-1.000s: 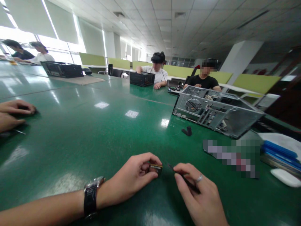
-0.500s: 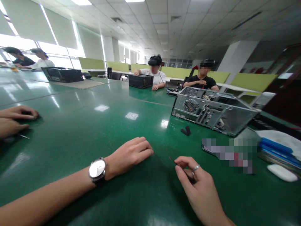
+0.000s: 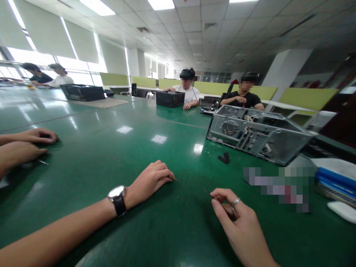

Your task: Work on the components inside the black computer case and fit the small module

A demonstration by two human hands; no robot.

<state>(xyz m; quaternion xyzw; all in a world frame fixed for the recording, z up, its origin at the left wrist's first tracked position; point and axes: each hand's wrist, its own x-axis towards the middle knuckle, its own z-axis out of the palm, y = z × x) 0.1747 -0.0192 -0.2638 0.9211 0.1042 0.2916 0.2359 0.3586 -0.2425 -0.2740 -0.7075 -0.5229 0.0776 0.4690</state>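
My left hand (image 3: 151, 180), with a wristwatch (image 3: 118, 198) on its wrist, rests low over the green table. Its fingers are closed on a thin brass-coloured piece (image 3: 172, 178), whose end pokes out past the fingertips. To the right, my right hand (image 3: 237, 218) wears a ring and pinches a thin dark tool (image 3: 207, 191) between thumb and forefinger. The fine tip points left toward my left hand; the rest is mostly hidden in the palm, so I cannot tell its exact kind. A gap of bare table separates the two hands.
An open metal computer case (image 3: 257, 135) lies at the right, with small black pieces (image 3: 224, 158) before it. Nearer are a blurred-out flat item (image 3: 280, 189), a blue box (image 3: 335, 180) and a white rounded object (image 3: 342, 211). Another person's hands (image 3: 30, 144) are at left; co-workers sit beyond.
The view has shifted slightly, so most things sit a little further right and lower. My left hand has drawn back slightly leftward, and the brass-coloured piece now shows at its fingertips.
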